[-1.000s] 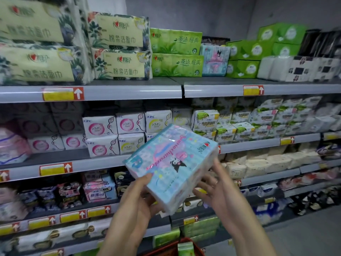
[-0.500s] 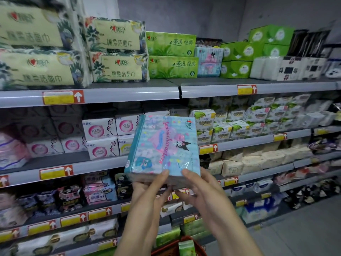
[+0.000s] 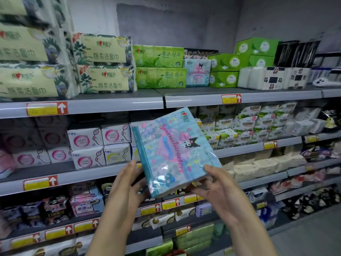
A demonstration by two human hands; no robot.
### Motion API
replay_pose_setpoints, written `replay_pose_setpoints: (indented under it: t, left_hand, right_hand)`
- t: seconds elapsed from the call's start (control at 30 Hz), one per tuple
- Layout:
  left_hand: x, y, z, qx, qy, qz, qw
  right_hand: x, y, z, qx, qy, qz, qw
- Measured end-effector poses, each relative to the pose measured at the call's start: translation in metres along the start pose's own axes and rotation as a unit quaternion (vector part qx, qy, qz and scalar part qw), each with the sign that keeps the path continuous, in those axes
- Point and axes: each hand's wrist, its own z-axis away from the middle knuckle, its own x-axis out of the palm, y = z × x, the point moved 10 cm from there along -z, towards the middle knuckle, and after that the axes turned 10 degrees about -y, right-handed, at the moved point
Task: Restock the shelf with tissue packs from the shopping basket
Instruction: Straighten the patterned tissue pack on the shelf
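1. A person's two bare hands hold up a blue tissue pack (image 3: 172,154) in front of the shelving, its printed face turned toward the camera and tilted.
2. The left hand (image 3: 125,187) grips the pack's lower left edge; the right hand (image 3: 219,189) supports its lower right corner, thumb on the front.
3. On the top shelf (image 3: 114,103) stand cream packs (image 3: 105,64), green packs (image 3: 159,66) and green boxes (image 3: 239,60).
4. Between the green packs and the green boxes sits a matching blue pack (image 3: 197,72).
5. A red rim, apparently the shopping basket (image 3: 175,253), shows at the bottom edge.
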Motion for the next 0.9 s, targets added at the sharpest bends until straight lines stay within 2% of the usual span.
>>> replay_pose_setpoints:
  t: [0.17,0.33,0.5,0.6,0.9]
  left_hand:
    - [0.031,-0.013,-0.009,-0.003,-0.004,0.021,1.0]
    - [0.058,-0.036,-0.017,-0.004,-0.002,0.045,0.999]
    - [0.094,-0.063,-0.025,-0.046,-0.053,-0.032,0.997]
    - [0.117,-0.077,-0.029,-0.045,-0.071,-0.053,0.995]
    - [0.173,-0.117,-0.048,0.005,0.006,0.017,1.0]
  right_hand:
    - [-0.034,-0.039,0.003,-0.023,0.006,0.006,1.0]
    - [-0.07,-0.073,0.007,-0.023,0.027,0.058,0.998]
    - [-0.12,-0.094,0.005,-0.041,0.098,0.065,0.992]
    - [-0.14,-0.111,0.008,-0.055,0.109,0.067,0.99]
    - [-0.19,-0.157,0.024,-0.065,0.085,0.21,0.972]
